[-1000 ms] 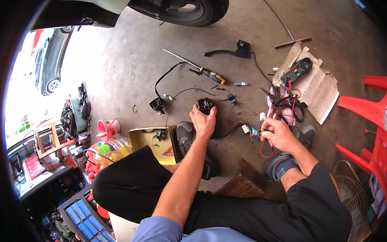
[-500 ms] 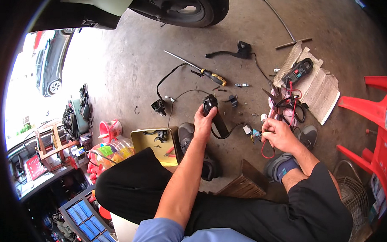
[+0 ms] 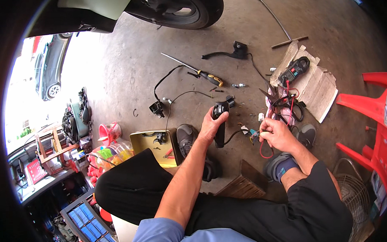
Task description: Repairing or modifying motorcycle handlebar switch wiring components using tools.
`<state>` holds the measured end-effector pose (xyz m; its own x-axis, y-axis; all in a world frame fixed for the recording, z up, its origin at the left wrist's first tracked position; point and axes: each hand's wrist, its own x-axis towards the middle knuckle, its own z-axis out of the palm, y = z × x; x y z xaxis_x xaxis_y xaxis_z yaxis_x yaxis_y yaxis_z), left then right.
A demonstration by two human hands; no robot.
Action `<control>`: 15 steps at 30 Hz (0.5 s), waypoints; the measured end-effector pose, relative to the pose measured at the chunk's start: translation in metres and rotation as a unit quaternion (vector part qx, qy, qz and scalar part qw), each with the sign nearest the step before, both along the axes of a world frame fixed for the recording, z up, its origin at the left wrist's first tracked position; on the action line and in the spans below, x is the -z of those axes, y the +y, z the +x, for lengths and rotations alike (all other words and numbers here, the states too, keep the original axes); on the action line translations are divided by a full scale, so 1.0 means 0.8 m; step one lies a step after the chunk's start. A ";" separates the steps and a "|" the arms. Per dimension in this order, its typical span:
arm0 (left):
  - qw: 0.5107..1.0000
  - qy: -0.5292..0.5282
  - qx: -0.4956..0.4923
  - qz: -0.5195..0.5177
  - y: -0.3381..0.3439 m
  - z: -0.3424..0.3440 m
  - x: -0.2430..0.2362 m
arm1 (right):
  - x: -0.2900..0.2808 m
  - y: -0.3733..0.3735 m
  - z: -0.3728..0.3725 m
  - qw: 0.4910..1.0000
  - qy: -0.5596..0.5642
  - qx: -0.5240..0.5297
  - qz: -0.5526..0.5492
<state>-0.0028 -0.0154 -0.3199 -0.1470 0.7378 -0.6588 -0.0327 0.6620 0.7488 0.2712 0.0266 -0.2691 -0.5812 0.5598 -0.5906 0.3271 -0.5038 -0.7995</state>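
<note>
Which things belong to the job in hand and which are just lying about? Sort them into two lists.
Seemingly in the job:
- black grip, in the left hand
- red lead, at the right hand
- wires, beside the right hand
- meter, red lead plugged in

Apparently lying about:
- screwdriver
- T-bar
- bucket

Just left of the open yellow tin (image 3: 138, 142) sits a red-and-white bucket (image 3: 111, 132). Well beyond the tin stands a black-tyred wheel (image 3: 210, 11); far beyond it and leftward, a parked car (image 3: 53, 68). Well right of the tin is a red plastic chair (image 3: 372, 104) (cut off by the view's edge).
</note>
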 end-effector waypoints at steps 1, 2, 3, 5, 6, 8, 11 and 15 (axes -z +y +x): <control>1.000 0.019 0.012 -0.001 0.000 0.000 0.002 | 0.000 0.000 0.000 1.000 0.000 0.000 0.000; 1.000 0.018 0.013 -0.002 0.000 0.002 0.002 | 0.001 0.000 0.000 1.000 0.003 0.001 -0.004; 0.998 0.051 0.028 0.001 0.000 0.004 0.001 | 0.002 -0.001 0.001 1.000 0.006 0.002 -0.009; 0.996 0.083 0.042 0.003 -0.001 0.007 0.001 | 0.002 -0.001 0.001 1.000 0.002 0.002 -0.009; 0.996 0.076 0.045 0.001 -0.001 0.008 0.001 | 0.002 -0.001 0.000 1.000 -0.001 0.001 -0.010; 0.996 0.069 0.049 -0.001 -0.002 0.012 -0.001 | 0.002 -0.001 0.000 1.000 0.001 0.001 -0.009; 0.988 0.134 0.071 -0.004 -0.002 0.020 -0.004 | 0.001 -0.001 0.000 1.000 0.001 -0.002 -0.006; 0.979 0.186 0.084 0.005 -0.007 0.017 0.007 | -0.002 0.001 -0.003 1.000 0.002 -0.004 -0.009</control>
